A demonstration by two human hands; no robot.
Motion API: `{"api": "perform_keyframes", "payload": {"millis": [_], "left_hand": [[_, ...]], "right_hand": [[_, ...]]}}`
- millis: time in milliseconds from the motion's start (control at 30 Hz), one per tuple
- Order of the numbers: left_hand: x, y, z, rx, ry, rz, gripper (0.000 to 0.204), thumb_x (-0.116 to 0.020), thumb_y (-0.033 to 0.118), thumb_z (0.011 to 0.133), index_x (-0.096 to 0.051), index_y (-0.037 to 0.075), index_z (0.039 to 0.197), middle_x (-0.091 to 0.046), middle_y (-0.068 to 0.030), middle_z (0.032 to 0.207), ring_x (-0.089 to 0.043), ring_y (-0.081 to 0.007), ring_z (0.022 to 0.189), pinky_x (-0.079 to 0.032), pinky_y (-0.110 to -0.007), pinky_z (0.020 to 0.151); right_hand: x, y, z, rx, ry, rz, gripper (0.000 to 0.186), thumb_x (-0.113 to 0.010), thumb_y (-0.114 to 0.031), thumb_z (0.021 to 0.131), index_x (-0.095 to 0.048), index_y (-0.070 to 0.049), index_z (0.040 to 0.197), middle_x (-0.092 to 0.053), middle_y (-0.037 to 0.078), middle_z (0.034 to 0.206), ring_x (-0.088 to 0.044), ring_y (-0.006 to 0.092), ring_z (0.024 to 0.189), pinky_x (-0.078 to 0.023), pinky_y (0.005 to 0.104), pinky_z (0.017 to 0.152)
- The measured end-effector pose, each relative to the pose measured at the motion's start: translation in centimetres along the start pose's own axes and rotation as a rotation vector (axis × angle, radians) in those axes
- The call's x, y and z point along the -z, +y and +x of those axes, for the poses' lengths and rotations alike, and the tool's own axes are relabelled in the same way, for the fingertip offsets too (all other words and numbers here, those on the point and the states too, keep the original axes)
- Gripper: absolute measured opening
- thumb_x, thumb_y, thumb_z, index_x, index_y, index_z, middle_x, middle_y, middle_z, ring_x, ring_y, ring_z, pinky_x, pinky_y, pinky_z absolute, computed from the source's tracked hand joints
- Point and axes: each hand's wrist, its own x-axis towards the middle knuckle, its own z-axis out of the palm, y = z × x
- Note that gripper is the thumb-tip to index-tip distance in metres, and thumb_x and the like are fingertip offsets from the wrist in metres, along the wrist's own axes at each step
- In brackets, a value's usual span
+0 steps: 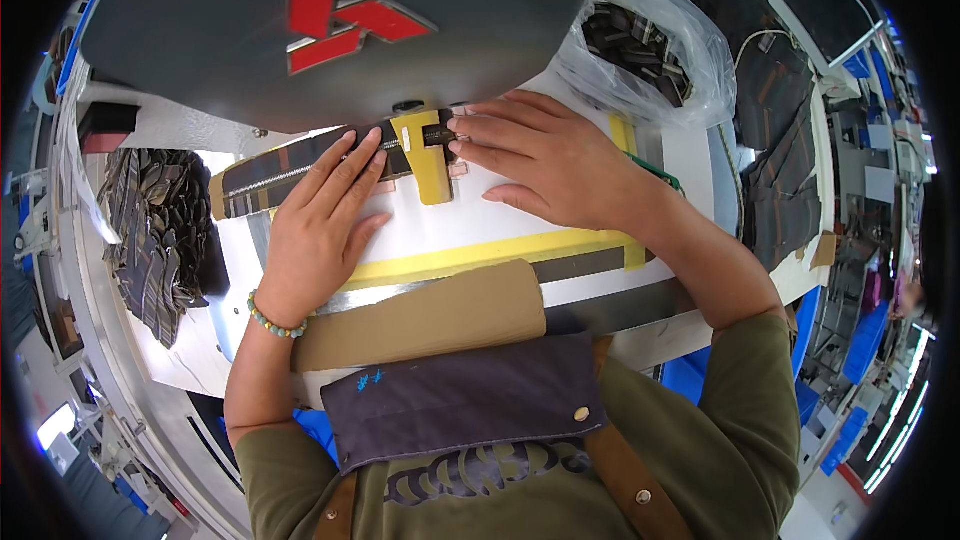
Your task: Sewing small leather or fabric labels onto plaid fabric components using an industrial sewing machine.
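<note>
My left hand (325,215) lies with its fingers outstretched on a dark striped fabric strip (275,180), pressing it flat against the white work surface (460,220). A pale line like a zip or trim runs along the strip. Just right of those fingertips stands a yellow plate with a cut-out (432,175), below the machine head. From the other side, my right hand (565,160) rests with fingers extended, its fingertips at the dark material by the plate's right edge. Neither hand grips anything. The needle area is hidden under the machine head.
A large dark grey machine head (230,30) with a red emblem overhangs the work. Stacked striped pieces (160,230) hang at left. A clear plastic bag (700,50) holds dark pieces at back right, beside more striped fabric (785,170). A brown pad (430,315) lies near me.
</note>
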Motion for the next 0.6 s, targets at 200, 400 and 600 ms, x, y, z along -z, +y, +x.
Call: {"api": "perform_keyframes", "payload": {"millis": [200, 400, 600], "left_hand": [[0.01, 0.03, 0.01, 0.008, 0.001, 0.002, 0.069, -0.083, 0.01, 0.084, -0.063, -0.002, 0.148, -0.058, -0.0164, 0.162, -0.055, -0.0389, 0.15, -0.05, -0.047, 0.12], [-0.11, -0.16, 0.13, 0.002, -0.004, 0.0, 0.068, -0.084, 0.012, 0.083, -0.064, -0.003, 0.147, -0.059, -0.0165, 0.161, -0.055, -0.0388, 0.15, -0.05, -0.046, 0.121], [-0.12, -0.07, 0.25, 0.001, -0.012, -0.001, 0.07, -0.084, 0.012, 0.083, -0.063, -0.003, 0.148, -0.059, -0.0167, 0.161, -0.054, -0.0388, 0.15, -0.05, -0.046, 0.121]], "right_hand": [[0.15, -0.01, 0.02, -0.008, -0.012, 0.009, 0.048, -0.077, -0.034, 0.098, -0.072, -0.006, 0.136, -0.065, 0.008, 0.151, -0.054, 0.0269, 0.148, -0.04, 0.0485, 0.128], [0.21, -0.01, -0.08, -0.022, -0.027, 0.01, 0.049, -0.077, -0.035, 0.098, -0.072, -0.006, 0.138, -0.064, 0.008, 0.152, -0.053, 0.0267, 0.149, -0.039, 0.0486, 0.128], [0.07, -0.01, -0.24, -0.019, -0.008, 0.001, 0.048, -0.077, -0.035, 0.098, -0.072, -0.006, 0.136, -0.065, 0.008, 0.15, -0.054, 0.0266, 0.148, -0.04, 0.048, 0.128]]}}
